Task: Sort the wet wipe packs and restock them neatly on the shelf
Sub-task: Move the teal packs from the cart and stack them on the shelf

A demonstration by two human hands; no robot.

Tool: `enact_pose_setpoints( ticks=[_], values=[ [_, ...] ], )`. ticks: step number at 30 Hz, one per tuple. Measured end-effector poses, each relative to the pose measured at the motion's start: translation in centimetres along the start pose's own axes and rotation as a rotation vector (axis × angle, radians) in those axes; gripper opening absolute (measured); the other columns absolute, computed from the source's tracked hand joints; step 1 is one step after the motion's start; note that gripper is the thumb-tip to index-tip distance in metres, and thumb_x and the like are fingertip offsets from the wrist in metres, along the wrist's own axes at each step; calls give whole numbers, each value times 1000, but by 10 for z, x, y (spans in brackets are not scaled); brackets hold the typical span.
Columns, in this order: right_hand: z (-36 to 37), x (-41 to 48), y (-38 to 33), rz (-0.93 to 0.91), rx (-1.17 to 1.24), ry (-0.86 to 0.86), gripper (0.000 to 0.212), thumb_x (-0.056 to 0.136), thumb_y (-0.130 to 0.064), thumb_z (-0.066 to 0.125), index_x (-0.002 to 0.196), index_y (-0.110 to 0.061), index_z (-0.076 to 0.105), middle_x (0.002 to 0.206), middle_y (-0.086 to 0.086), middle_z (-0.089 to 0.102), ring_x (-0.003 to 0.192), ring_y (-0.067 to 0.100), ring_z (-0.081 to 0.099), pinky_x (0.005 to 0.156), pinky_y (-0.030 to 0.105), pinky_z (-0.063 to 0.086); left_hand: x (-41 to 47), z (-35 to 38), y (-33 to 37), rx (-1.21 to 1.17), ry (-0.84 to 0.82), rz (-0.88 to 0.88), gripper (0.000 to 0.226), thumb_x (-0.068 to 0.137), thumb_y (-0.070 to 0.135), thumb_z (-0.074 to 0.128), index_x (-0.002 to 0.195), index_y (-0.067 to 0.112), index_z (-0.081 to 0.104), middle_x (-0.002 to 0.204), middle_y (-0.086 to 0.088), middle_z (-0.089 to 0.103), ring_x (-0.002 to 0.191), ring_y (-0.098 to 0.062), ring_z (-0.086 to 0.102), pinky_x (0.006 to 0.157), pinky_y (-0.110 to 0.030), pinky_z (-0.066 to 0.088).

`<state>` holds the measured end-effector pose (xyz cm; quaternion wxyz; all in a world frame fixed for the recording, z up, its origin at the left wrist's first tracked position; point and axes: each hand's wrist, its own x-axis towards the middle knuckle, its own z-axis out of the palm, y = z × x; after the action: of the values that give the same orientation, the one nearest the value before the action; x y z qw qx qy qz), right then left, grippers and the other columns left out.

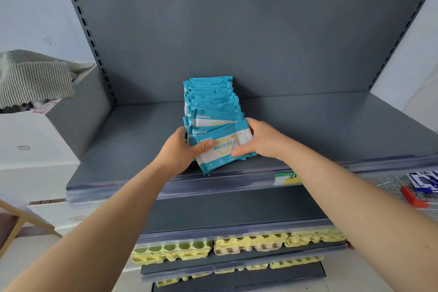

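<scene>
A row of several blue-and-white wet wipe packs (211,99) stands on the grey shelf board (331,130), running from the back panel toward the front edge. The front pack (225,142) lies tilted, its lower corner near the shelf's front lip. My left hand (183,149) grips its left end, thumb across the printed face. My right hand (258,140) holds its right end, fingers curled behind and thumb on the front.
The grey back panel (237,42) rises behind the row. Yellow egg cartons (248,244) fill the lower shelves. A wire basket with a red handle (412,197) and dark packs sits at right. A striped cloth (33,78) lies on a white cabinet at left.
</scene>
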<state>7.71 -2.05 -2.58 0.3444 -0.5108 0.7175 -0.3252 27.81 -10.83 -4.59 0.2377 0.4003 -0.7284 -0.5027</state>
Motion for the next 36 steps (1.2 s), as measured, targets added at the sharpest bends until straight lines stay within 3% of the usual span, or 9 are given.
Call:
enact_pose_setpoints(
  ticks=[4,8,15,17,20,23,25,28,36],
  values=[
    [2,15,-4,-97,-75,148,93,55,-24,92,134,-28,42,123,-11,59,108,10,58,98,38,49,10,-4,2,-180,100,139,77,74,17,79,133,33,33,119,12,56,107,-11,62,77,-32,60],
    [5,21,-4,-161,-169,220,131,54,-30,91,149,-41,1,137,-8,27,122,6,32,102,28,30,15,-9,1,-117,38,244,98,80,5,74,140,52,13,121,23,53,109,-3,61,81,-25,57],
    [-9,20,4,-171,-255,-57,120,58,-33,90,151,-39,13,153,-9,6,142,12,16,117,27,17,5,-13,-7,223,20,173,91,69,44,77,147,24,35,141,11,42,119,-6,50,96,-21,47],
    [-11,17,4,-163,-252,-100,128,57,-34,91,150,-41,2,154,-12,3,144,10,9,118,29,15,2,-11,-3,187,-3,176,86,69,44,77,144,29,35,135,16,47,113,1,54,91,-19,52],
    [-12,16,3,-158,-129,-114,130,60,-20,91,147,-43,-4,142,-19,27,132,1,28,108,18,26,-2,-7,1,92,-41,174,71,80,26,75,127,41,23,111,37,47,89,19,57,73,-9,53],
    [-11,22,-1,-116,-183,-144,139,52,-31,94,150,-37,-6,148,-18,28,136,5,30,116,33,27,-3,-3,-6,80,-115,203,86,76,28,78,134,46,18,126,25,51,108,9,58,92,-25,53],
    [-11,26,-5,-83,-253,-177,145,50,-40,93,151,-32,-11,158,-12,14,143,10,19,119,38,20,0,-4,-7,119,-91,230,115,65,39,85,141,53,0,150,10,30,135,-3,38,107,-33,43],
    [-13,26,-7,-82,-317,-173,141,52,-42,91,151,-33,-8,160,-11,-7,147,11,1,121,41,12,13,-13,0,360,-67,223,144,49,54,86,148,38,-18,157,18,-14,148,-13,0,118,-42,24],
    [-10,22,-8,-67,-412,-157,138,51,-51,89,150,-41,-7,157,-11,-20,147,15,-8,120,45,10,4,-17,7,603,43,194,133,37,78,72,147,24,23,143,8,26,133,-14,30,113,-40,34]
  ],
)
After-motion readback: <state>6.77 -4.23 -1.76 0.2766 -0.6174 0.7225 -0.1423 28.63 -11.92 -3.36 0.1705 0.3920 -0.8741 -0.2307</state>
